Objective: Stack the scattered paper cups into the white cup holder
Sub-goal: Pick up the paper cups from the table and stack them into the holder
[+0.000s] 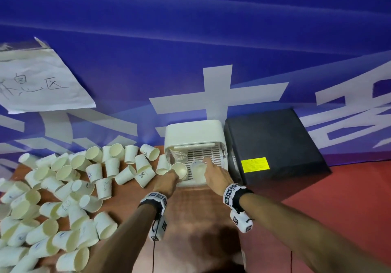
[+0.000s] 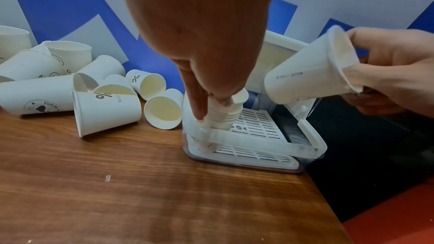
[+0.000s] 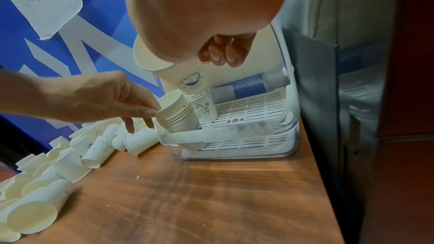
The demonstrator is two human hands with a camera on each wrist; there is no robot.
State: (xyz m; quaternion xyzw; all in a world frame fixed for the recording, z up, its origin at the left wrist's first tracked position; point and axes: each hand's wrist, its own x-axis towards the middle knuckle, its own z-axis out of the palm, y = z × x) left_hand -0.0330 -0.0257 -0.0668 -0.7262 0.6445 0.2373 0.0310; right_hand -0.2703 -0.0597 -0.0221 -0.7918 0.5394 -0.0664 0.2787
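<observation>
— Where is the white cup holder (image 1: 193, 134)?

— At twelve o'clock from the person, at the far edge of the wooden table (image 2: 117, 192), just beside a black box (image 1: 275, 143) at its three o'clock.

— And the left hand (image 1: 166, 182)?

— Its fingers (image 3: 138, 108) pinch the rim of a nested stack of cups (image 3: 177, 116), which leans at the holder's front left corner (bottom end behind the front rail).

— The right hand (image 1: 218, 176)?

— It grasps a single paper cup (image 2: 310, 71), thumb inside the mouth, tilted over the slotted tray (image 3: 249, 105). Another stack stands deeper inside.

— The rest?

— Scattered paper cups (image 1: 63, 188) lie heaped from nine to seven o'clock, mostly on their sides.
</observation>
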